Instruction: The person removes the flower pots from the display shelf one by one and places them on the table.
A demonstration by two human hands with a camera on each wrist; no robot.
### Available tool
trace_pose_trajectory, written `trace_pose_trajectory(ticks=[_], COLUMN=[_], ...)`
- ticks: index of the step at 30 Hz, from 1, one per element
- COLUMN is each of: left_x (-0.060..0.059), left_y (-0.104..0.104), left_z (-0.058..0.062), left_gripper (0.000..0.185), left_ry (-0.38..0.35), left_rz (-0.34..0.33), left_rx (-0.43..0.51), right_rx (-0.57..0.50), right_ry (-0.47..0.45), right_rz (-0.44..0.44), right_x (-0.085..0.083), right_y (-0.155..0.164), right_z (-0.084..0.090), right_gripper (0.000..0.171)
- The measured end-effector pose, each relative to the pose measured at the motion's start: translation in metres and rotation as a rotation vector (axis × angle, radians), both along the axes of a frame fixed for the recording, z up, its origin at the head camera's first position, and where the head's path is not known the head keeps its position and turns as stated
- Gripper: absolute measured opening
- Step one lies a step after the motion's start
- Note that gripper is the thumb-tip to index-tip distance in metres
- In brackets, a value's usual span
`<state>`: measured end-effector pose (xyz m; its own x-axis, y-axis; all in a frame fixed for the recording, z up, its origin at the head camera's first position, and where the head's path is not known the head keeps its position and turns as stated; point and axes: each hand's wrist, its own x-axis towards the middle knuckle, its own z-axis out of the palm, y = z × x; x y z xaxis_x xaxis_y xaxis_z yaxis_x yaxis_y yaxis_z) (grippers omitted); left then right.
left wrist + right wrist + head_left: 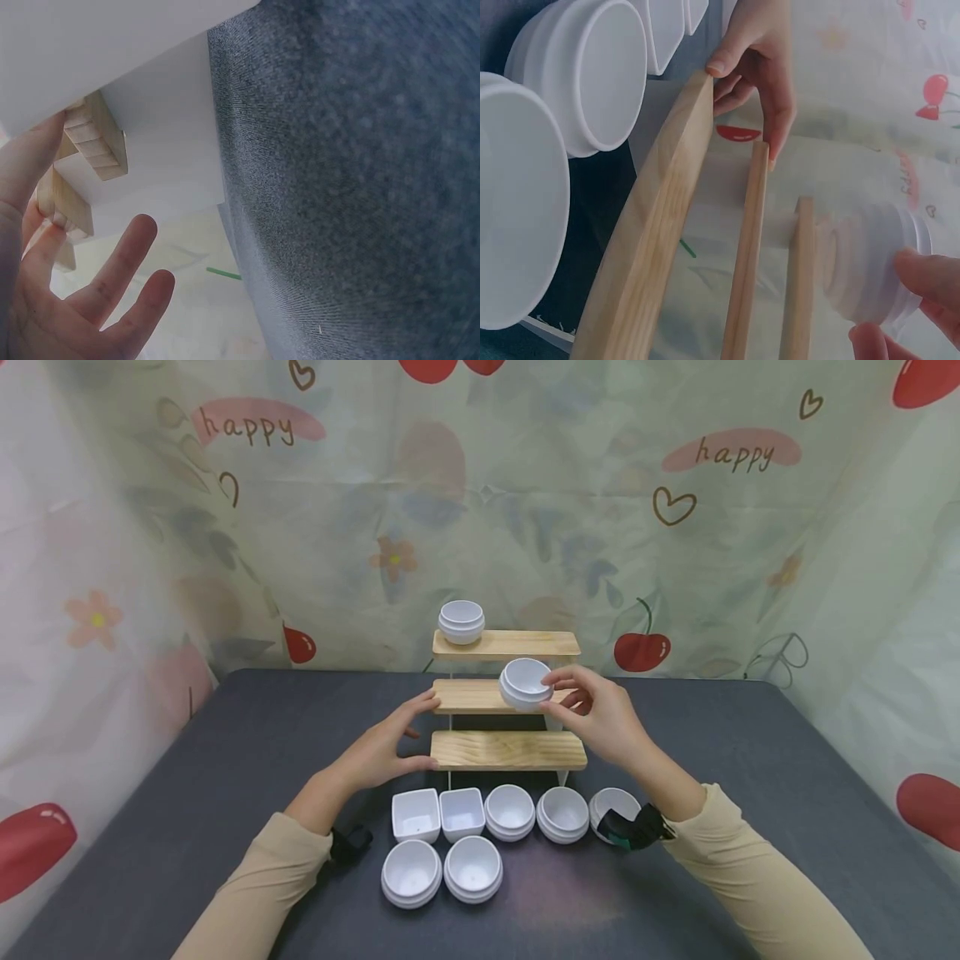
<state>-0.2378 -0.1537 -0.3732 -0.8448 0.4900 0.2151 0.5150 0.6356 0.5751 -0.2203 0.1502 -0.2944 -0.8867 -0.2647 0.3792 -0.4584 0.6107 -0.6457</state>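
Observation:
My right hand pinches the rim of a white round bowl between thumb and fingers, in front of the rack. In the head view the bowl overlaps the middle wooden shelf; whether it touches the board I cannot tell. At the rack's left side my left hand spreads its fingers. A fingertip touches the middle shelf's left end and the thumb lies at the lower shelf. The other left fingers extend loosely. Another white round bowl stands on the left of the top shelf.
Two square white bowls and several round white bowls stand in rows on the dark tablecloth before the rack. My right wrist strap partly hides the rightmost one. A patterned curtain hangs behind.

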Motion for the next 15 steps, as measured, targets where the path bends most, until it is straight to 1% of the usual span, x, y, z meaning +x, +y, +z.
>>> trace_pose_trajectory(ticks=[7, 15], left_x=[0.000, -0.001], left_y=[0.000, 0.000], left_z=[0.000, -0.001], left_gripper=[0.088, 0.087], left_ry=[-0.005, 0.002], left_rz=[0.000, 0.001], left_rx=[0.003, 0.001], right_rx=[0.009, 0.021], right_ry=[-0.010, -0.050], right_rz=[0.028, 0.054], right_x=[0.010, 0.021], right_y=[0.001, 0.004], right_z=[-0.005, -0.012], right_gripper=[0.032, 0.030])
